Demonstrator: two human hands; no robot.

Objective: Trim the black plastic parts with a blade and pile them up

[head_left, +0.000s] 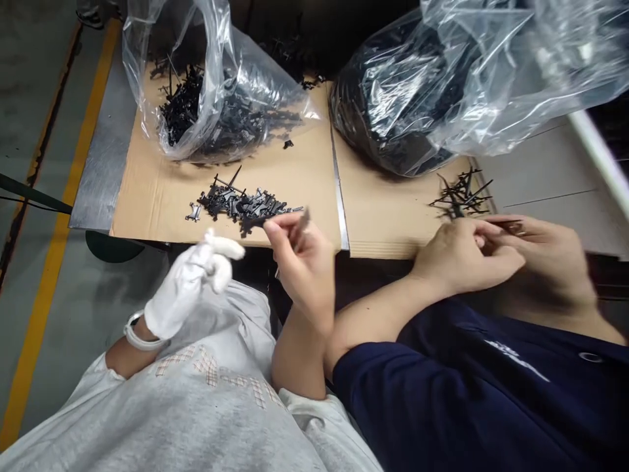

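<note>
My left hand (189,288) wears a white glove and hovers over my lap, fingers curled together with nothing visible in them. My bare right hand (299,259) is raised at the table's front edge and pinches a small black plastic part (303,218) between thumb and fingertips. Just beyond it, a loose pile of black plastic parts (240,203) lies on the cardboard sheet (147,196). Further back on the left, an open clear bag of black parts (216,98) rests on the same sheet.
A co-worker in a navy shirt sits at my right, both hands (491,255) together by a small heap of black sprues (462,193). A large clear bag of dark parts (407,98) stands at the back right. A yellow floor line (54,242) runs along the left.
</note>
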